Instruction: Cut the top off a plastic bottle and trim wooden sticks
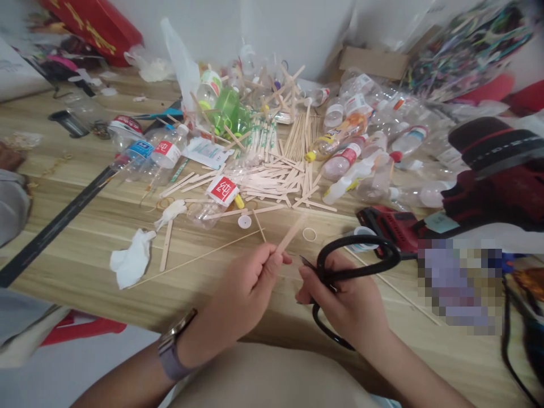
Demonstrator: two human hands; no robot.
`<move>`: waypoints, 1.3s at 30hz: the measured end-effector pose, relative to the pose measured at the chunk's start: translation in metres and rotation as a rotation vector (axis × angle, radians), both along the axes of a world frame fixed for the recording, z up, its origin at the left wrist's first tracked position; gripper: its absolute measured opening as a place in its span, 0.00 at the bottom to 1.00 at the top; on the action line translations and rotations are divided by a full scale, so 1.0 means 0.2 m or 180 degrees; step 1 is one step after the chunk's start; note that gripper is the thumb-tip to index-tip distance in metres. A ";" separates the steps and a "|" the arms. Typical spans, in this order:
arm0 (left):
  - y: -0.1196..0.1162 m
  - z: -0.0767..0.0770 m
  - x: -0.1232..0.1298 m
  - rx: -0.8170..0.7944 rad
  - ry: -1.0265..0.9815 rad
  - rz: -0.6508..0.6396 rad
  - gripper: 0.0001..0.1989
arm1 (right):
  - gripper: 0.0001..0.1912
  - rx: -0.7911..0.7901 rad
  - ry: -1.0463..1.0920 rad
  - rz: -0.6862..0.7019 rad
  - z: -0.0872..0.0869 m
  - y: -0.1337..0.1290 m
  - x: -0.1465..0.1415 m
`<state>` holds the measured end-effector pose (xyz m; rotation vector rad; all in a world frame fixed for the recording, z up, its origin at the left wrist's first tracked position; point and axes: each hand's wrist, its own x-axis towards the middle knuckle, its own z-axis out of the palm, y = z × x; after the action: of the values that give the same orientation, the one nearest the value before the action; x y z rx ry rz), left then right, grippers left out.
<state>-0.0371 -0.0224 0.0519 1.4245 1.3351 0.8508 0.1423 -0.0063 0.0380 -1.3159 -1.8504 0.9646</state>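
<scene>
My left hand (pixel 250 289), with a watch at its wrist, pinches a flat wooden craft stick (pixel 292 233) that points up and away to the right. Closed around a pair of black-handled scissors (pixel 361 258) is my right hand (pixel 344 300). The short blades point left toward the stick, apart from it. Beyond my hands lies a pile of craft sticks (pixel 272 181). A clear plastic bottle with a red and white label (pixel 223 190) rests at the pile's near left. A white bottle cap (pixel 245 221) and a thin ring (pixel 309 234) lie close by.
Many empty bottles (pixel 352 153) crowd the back right. A red and black power tool (pixel 488 175) stands at the right. Crumpled tissue (pixel 132 258), thin skewers (pixel 204 255) and a long black strip (pixel 59 224) lie on the left. Part of another person's sleeve (pixel 12 207) shows at the left edge.
</scene>
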 end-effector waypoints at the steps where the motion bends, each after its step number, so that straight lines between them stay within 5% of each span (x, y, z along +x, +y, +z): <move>1: -0.01 0.00 0.01 0.0184 0.0303 -0.0004 0.15 | 0.15 0.0058 -0.0065 -0.0005 0.02 0.00 -0.01; 11: -0.04 0.01 0.03 0.0942 0.1330 -0.0119 0.14 | 0.14 0.0404 -0.0453 0.0118 0.03 0.00 -0.04; 39: -0.04 0.00 0.06 0.1255 0.1733 -0.0144 0.13 | 0.15 0.1027 -0.0843 0.0155 0.00 0.01 -0.02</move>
<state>-0.0255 -0.0297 0.0520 2.0944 1.5787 0.7493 0.1387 -0.0048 0.0386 -1.2481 -2.1397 0.5020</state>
